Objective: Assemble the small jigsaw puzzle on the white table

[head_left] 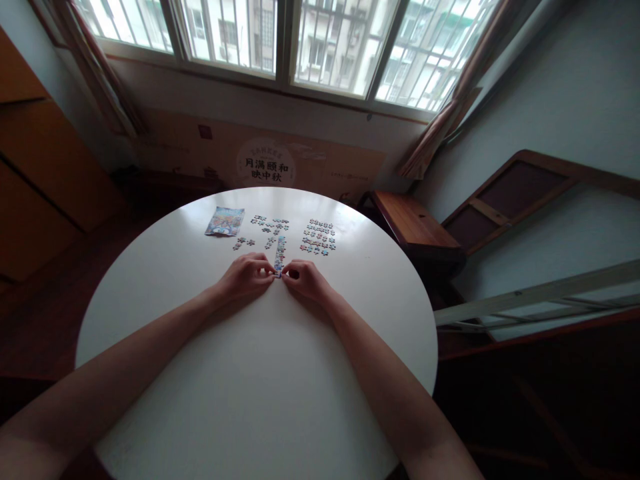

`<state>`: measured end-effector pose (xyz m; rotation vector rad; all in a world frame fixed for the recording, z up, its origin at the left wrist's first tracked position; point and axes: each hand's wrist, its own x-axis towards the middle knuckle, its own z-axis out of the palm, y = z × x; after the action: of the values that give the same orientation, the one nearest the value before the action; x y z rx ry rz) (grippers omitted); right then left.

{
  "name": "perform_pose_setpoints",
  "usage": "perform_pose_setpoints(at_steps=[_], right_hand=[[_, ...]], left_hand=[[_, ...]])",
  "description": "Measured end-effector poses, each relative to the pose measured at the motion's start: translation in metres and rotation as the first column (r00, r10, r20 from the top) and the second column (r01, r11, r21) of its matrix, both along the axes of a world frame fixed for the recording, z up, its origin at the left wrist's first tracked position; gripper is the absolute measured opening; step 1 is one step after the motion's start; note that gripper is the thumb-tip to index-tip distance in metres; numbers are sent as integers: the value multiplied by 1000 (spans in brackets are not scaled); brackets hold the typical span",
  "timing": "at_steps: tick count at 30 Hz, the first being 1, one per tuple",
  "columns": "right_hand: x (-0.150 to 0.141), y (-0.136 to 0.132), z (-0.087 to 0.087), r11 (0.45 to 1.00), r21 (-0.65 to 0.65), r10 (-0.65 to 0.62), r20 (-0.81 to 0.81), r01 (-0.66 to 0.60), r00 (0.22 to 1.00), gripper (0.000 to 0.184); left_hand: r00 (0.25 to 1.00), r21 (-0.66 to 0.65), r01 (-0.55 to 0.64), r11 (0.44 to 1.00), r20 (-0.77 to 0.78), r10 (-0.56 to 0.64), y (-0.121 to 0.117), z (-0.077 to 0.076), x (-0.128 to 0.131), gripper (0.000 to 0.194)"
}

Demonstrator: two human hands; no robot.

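A narrow strip of joined jigsaw puzzle pieces (280,252) runs lengthwise on the white round table (245,393). At its near end lies a small bluish puzzle piece (279,273), pinched from both sides by my fingertips. My left hand (247,272) is closed at the piece's left edge, thumb and finger together. From the right, my right hand (306,279) meets it in a similar pinch. Loose puzzle pieces (270,223) lie beyond my left hand, and rows of more puzzle pieces (319,238) sit to the right of the strip. The piece's exact fit is too small to make out.
A colourful picture sheet (225,221) rests at the table's far left. Past the table's right edge stands a wooden bench (417,220). A printed cardboard panel (325,157) leans below the barred window (333,50), and orange cabinets (45,187) stand on the left.
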<state>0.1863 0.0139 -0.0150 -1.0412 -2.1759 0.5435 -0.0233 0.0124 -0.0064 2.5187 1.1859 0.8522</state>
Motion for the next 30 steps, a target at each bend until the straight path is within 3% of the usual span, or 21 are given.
perform_pose_setpoints(at_steps=[10, 19, 22, 26, 30], right_hand=[[1, -3, 3, 999, 15, 47, 35, -47, 998, 19], [0, -4, 4, 1000, 1, 4, 57, -4, 998, 24], [-1, -3, 4, 994, 8, -111, 49, 110, 993, 26], [-2, -4, 6, 941, 44, -337, 140, 334, 931, 27], [-3, -5, 8, 931, 62, -362, 266, 359, 893, 29]], left_hand=[[1000, -9, 1, 1000, 0, -1, -1, 2, 0, 12], [1000, 2, -6, 1000, 15, 6, -1, 0, 0, 13], [1000, 13, -22, 1000, 21, 22, -1, -2, 0, 15], [1000, -23, -25, 999, -3, 25, -2, -2, 0, 18], [998, -61, -50, 997, -29, 48, -3, -2, 1, 25]])
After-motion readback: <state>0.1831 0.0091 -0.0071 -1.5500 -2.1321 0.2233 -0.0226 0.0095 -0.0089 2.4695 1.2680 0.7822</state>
